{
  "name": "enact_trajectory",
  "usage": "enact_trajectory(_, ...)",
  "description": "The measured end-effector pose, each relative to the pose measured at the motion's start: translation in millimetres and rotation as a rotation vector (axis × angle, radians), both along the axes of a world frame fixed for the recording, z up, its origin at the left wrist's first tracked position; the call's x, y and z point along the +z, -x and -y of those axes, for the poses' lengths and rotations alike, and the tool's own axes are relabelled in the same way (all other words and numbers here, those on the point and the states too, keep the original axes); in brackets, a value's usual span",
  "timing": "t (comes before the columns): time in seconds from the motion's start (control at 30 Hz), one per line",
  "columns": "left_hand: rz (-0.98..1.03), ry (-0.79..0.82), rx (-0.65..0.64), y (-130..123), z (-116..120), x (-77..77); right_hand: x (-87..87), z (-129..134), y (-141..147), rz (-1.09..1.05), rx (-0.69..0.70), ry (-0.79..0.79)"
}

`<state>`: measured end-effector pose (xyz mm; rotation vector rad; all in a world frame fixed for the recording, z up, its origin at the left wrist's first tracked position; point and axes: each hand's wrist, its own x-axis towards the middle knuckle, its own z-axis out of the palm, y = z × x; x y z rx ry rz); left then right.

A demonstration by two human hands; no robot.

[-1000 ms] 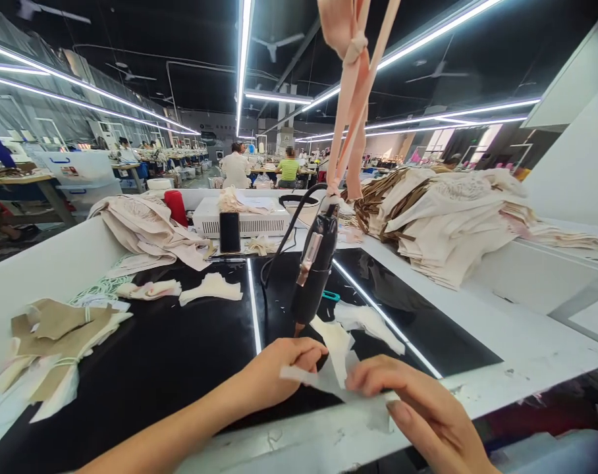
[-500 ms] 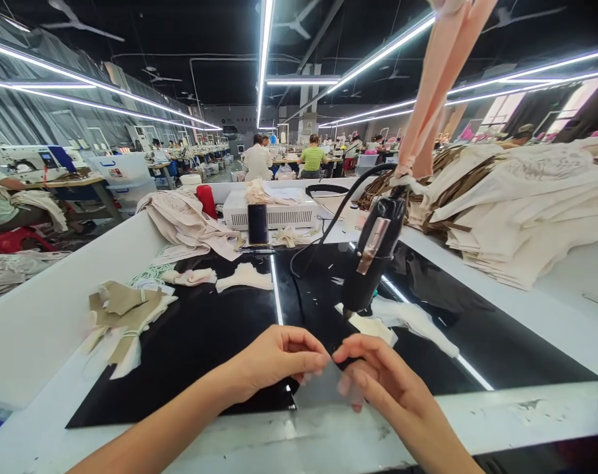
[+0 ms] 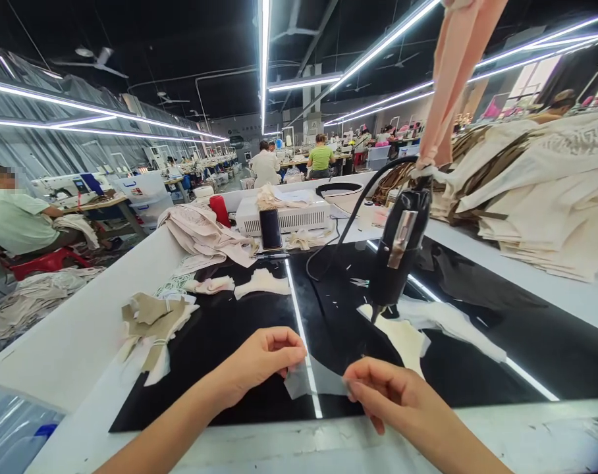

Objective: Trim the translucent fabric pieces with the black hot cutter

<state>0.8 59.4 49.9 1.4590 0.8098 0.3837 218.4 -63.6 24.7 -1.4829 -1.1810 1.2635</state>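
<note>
A small translucent film piece point(image 3: 321, 380) is stretched between my hands over the black board point(image 3: 220, 355). My left hand point(image 3: 269, 359) pinches its left end, and the fingers of my right hand point(image 3: 390, 388) are closed on its right end. Just beyond my right hand, a black heat tool point(image 3: 400, 243) hangs nozzle-down from pink cloth point(image 3: 457, 72). Below and right of the nozzle lies a cream fabric piece point(image 3: 402, 334), with a whitish sheer piece point(image 3: 452, 322) beside it.
Tan and white pieces point(image 3: 155, 319) lie at the board's left edge. A phone point(image 3: 270, 228) leans on a white box point(image 3: 299, 214) behind the board. Stacked cream garments point(image 3: 550, 191) stand at right. A seated person point(image 3: 17, 214) is at far left.
My hands have moved apart, and the film now shows between them. The view has shifted so the scene sits further right, and more of the cream piece is visible beneath the heat tool.
</note>
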Motion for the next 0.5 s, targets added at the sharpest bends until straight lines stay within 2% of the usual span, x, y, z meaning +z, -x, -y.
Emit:
enact_trajectory(0.2, -0.051, -0.062, 0.06, 6.3, -4.6, 2.4, 0.2, -5.1, 10.4, 0.002, 0.023, -0.032)
enact_trajectory(0.5, -0.096, -0.122, 0.104, 16.5, -11.2, -0.9, -2.1, -9.4, 27.0, 0.171, 0.017, -0.185)
